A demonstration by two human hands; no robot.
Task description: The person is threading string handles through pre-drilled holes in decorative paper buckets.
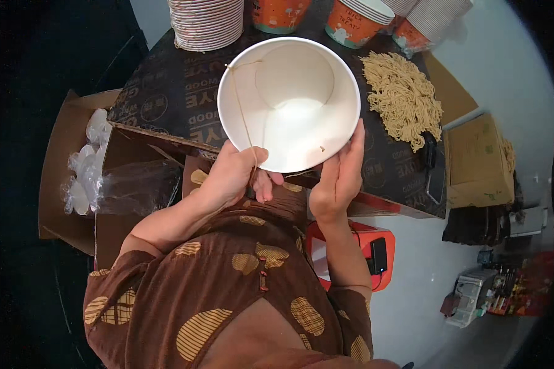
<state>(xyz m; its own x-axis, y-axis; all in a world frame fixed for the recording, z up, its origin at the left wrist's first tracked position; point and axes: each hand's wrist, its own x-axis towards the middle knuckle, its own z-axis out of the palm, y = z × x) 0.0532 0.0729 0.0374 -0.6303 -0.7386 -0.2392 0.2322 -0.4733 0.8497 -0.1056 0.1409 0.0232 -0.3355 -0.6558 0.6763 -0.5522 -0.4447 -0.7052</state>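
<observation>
A large paper bucket with a white inside is tipped toward me above the table's near edge, its open mouth facing up. A thin tan string passes through its wall near the rim at the upper left and runs down across the opening. My left hand is closed at the lower left of the rim, pinching the string under the thumb. My right hand grips the bucket's lower right side, its thumb near the rim. A short bit of string pokes through the inner wall near that hand.
The dark printed table holds a stack of buckets, several orange patterned buckets, a heap of tan strings and a dark phone-like object. Cartons flank it; the left one holds clear plastic-wrapped items. A red stool stands below.
</observation>
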